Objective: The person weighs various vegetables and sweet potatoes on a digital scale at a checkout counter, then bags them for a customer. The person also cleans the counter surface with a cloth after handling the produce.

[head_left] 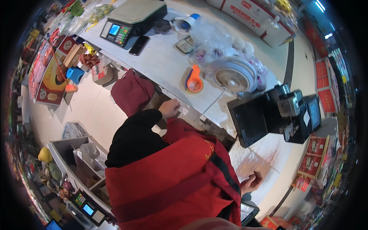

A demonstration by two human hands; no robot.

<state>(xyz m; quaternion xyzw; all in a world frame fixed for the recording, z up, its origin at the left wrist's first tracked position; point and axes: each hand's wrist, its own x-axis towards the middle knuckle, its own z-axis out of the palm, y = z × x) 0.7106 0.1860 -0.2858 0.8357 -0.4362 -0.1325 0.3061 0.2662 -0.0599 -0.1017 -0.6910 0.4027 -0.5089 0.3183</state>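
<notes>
My left hand (pixel 169 108), in a black sleeve, is curled in a loose fist at the front edge of the white counter (pixel 161 61). Nothing shows in it. Beside it a dark red cloth (pixel 132 92) hangs near the counter's edge. On the counter beyond lie an orange tape dispenser (pixel 194 80) and a round white fan (pixel 234 76). My right hand (pixel 251 182) is by the counter's right part, near a patch of brown dirt (pixel 256 165). Its fingers are half curled; whether they hold anything is unclear. A red apron (pixel 172 178) covers my front.
A weighing scale (pixel 135 14), a phone (pixel 139 45) and clear plastic bags (pixel 210 34) are on the counter. A black point-of-sale terminal (pixel 250 115) stands at right. Behind at left are an open compartment unit (pixel 54 149) and a second scale (pixel 87 207). A tub (pixel 102 74) stands left.
</notes>
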